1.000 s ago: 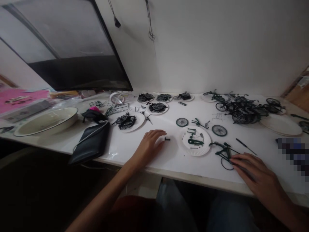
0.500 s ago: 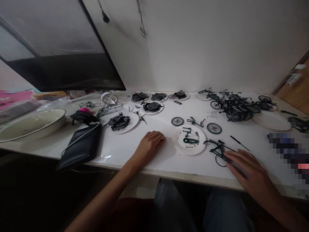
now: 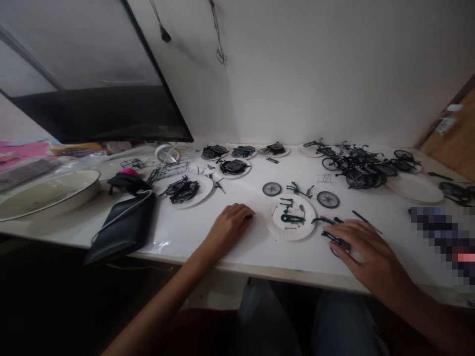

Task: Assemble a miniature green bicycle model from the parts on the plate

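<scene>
My left hand rests on the white table with its fingers curled in; whatever may be under them is hidden. Over a partly built green model bicycle, my right hand is spread, thumb and fingers apart around the frame and covering much of it. I cannot tell whether the fingertips touch it. Left of that bicycle, a paper plate holds small green parts, among them a chain cover. Two loose wheels and a green frame part lie behind the plate. A dark screwdriver lies beyond my right hand.
A pile of model bicycles stands at the back right, beside stacked paper plates. Several plates with black parts sit farther back. On the left are a black pouch, an enamel basin and a large screen.
My right hand has moved left and forward over the model bicycle, hiding more of its frame and wheel ring. My left hand has stayed in place. The view has shifted slightly.
</scene>
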Available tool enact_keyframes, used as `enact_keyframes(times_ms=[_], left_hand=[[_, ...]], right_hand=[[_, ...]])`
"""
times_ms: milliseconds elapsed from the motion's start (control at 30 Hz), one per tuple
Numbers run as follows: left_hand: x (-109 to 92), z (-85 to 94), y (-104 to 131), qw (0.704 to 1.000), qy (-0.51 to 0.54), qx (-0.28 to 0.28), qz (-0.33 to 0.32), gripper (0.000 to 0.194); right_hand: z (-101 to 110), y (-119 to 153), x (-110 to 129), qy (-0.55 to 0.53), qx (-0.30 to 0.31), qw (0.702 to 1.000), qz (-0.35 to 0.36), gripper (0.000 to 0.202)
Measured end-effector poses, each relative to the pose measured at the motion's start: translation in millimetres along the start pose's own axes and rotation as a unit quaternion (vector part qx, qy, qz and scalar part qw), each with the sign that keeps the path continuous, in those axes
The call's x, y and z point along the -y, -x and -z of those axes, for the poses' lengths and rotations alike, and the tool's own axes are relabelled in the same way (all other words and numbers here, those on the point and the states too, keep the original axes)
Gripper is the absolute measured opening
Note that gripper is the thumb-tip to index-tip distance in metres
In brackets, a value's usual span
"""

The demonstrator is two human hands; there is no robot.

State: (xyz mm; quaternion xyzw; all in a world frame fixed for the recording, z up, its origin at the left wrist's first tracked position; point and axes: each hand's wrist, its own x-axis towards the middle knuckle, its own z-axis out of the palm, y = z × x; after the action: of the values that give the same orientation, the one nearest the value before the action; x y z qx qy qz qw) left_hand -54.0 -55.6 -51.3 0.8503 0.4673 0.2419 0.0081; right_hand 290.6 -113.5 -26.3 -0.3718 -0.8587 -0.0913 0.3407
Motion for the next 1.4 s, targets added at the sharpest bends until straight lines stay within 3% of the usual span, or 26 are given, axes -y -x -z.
enact_keyframes(times_ms=[167,267,367,500,600,733,800,933,1033,1133,1400], left_hand=[[3,-2.3,1,1.0,0.0,-0.013,-0.001,0.011],[4,-3.2,2,1.0,0.004,-0.015,-0.002,0.009],[3,-3.0,2,1.0,0.008,-0.021,-0.005,0.008],[3,-1.8,2,1.0,0.012,-0.018,-0.001,0.009],[3,-1.7,3,1.0,0.014,-0.016,-0.004,0.011],[4,-2.7,4,1.0,0.015,-0.016,-0.003,0.012],[5,-3.3,4,1.0,0.015,-0.018,-0.005,0.013],[5,-3.7,3,1.0,0.017,-0.021,-0.012,0.014],[5,-3.9,2,1.0,0.015,-0.024,-0.009,0.014],[5,-4.7,2,0.999,0.01,-0.033,-0.012,0.014],[-2,-3.8,3,0.993,-0.047,-0.088,-0.064,0.016]], right_hand=[[-29,-74,26,0.028,0.193,0.98,0.044,0.01],[-54,-91,25,0.068,0.241,0.967,0.044,0.012],[-68,-95,22,0.095,0.244,0.964,0.048,0.022],[-70,-99,19,0.084,0.235,0.968,0.039,0.029],[-58,-101,17,0.028,0.182,0.983,0.005,0.027],[-23,-89,10,-0.093,0.054,0.992,-0.059,0.029],[-2,-76,4,-0.122,-0.003,0.988,-0.096,0.019],[24,-37,-13,-0.144,-0.023,0.956,-0.255,0.006],[26,-6,-24,-0.196,-0.029,0.918,-0.342,0.015],[17,16,-30,-0.23,-0.05,0.897,-0.374,0.018],[1,27,-20,-0.212,-0.053,0.898,-0.381,0.014]])
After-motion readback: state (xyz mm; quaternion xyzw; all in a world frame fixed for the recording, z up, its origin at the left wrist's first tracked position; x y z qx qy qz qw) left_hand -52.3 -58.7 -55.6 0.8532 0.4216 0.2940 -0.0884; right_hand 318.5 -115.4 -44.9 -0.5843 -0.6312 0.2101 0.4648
